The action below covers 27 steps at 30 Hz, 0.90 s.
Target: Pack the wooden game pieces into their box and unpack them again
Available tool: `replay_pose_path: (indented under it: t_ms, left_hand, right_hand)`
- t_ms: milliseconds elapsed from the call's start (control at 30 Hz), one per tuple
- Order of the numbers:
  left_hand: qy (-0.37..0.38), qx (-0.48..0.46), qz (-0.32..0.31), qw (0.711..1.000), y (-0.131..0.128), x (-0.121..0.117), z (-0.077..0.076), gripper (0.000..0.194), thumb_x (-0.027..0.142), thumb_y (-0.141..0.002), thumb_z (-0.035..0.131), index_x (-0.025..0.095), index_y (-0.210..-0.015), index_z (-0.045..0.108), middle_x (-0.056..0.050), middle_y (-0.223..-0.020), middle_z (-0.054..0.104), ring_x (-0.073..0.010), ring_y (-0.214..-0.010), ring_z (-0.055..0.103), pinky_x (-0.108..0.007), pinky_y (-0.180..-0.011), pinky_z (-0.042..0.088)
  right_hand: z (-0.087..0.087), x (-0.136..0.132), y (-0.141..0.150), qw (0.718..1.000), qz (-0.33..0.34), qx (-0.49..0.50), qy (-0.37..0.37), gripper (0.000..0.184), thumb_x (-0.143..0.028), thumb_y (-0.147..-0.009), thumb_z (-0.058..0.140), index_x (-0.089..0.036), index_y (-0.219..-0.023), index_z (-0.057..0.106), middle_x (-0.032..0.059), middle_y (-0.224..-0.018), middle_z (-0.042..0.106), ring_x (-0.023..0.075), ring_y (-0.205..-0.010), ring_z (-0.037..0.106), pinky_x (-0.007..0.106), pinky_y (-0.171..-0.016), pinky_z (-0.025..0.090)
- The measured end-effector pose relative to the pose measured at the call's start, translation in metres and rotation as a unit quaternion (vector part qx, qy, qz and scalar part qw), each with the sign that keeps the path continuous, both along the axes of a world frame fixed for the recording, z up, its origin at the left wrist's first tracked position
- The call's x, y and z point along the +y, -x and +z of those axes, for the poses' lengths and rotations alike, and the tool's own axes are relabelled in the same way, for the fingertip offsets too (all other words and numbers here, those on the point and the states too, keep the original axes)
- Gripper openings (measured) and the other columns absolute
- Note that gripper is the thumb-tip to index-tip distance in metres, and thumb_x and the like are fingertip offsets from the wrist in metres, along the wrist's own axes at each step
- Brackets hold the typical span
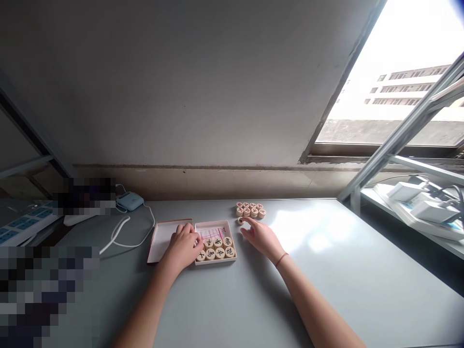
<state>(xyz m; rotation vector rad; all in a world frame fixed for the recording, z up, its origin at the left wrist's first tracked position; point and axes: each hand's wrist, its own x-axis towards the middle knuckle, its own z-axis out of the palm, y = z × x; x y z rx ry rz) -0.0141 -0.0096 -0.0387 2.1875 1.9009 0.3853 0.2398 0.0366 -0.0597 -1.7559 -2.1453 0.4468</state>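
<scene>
A shallow white box (216, 261) holds round wooden xiangqi pieces (220, 253) with black characters, set in two rows at its near side. My left hand (184, 245) reaches over the box's left wall with its fingers curled down at the end of the back row. Whatever is between those fingertips is hidden. To the right of the box, my right hand (261, 237) has its index finger and thumb at a single xiangqi piece (240, 221) on the table. Just beyond it stand red-marked xiangqi pieces (250, 210), grouped in stacked rows.
Left of the box, partly under my left hand, lies its lid (159, 241). A white cable (121, 244) curves across the grey table (224, 309) to a light-blue device (129, 201). Power strips (25, 222) lie at the left; a shelf with chargers (431, 212) stands at the right.
</scene>
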Motion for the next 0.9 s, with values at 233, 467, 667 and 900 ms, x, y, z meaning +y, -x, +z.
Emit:
replay_pose_path:
  t_ms: [233, 467, 667, 900]
  left_hand:
    - [0.023, -0.036, -0.005, 0.999, -0.003, -0.003, 0.011, 0.017, 0.027, -0.082, 0.048, 0.024, -0.073, 0.062, -0.004, -0.094, 0.066, -0.0263, -0.098, 0.05, -0.041, -0.084, 0.039]
    - [0.059, -0.045, -0.014, 0.997, -0.002, -0.003, 0.015, 0.014, 0.024, -0.08, 0.048, 0.025, -0.073, 0.06, 0.0, -0.078, 0.07, -0.0251, -0.093, 0.057, -0.04, -0.083, 0.036]
    - [-0.094, -0.122, 0.012, 0.988, -0.01, 0.0, 0.017, 0.015, 0.027, -0.087, 0.047, 0.024, -0.092, 0.06, -0.003, -0.094, 0.07, -0.0209, -0.094, 0.061, -0.036, -0.086, 0.041]
    - [-0.003, -0.38, -0.03, 0.924, -0.035, -0.007, 0.015, 0.022, 0.037, -0.086, 0.053, 0.022, -0.1, 0.06, -0.002, -0.088, 0.069, -0.0159, -0.081, 0.065, -0.027, -0.074, 0.052]
  right_hand:
    - [-0.001, 0.0, 0.0, 1.0, -0.007, 0.008, -0.001, 0.034, -0.032, -0.087, 0.046, -0.024, -0.119, 0.056, -0.0023, -0.062, 0.055, 0.0158, -0.056, 0.05, 0.024, -0.054, 0.033]
    - [-0.007, 0.003, -0.001, 0.999, -0.011, 0.038, -0.033, 0.035, -0.033, -0.086, 0.046, -0.022, -0.117, 0.056, -0.0037, -0.059, 0.051, 0.0156, -0.054, 0.049, 0.024, -0.054, 0.035]
    - [-0.006, -0.013, 0.027, 0.974, 0.091, 0.134, -0.158, 0.028, -0.032, -0.089, 0.047, -0.018, -0.111, 0.059, 0.0055, -0.084, 0.062, 0.0138, -0.061, 0.054, 0.025, -0.059, 0.044]
    - [0.006, -0.038, 0.052, 0.92, 0.219, 0.196, -0.259, 0.016, -0.024, -0.092, 0.049, -0.022, -0.106, 0.058, 0.0089, -0.108, 0.065, 0.0155, -0.085, 0.063, 0.025, -0.07, 0.051]
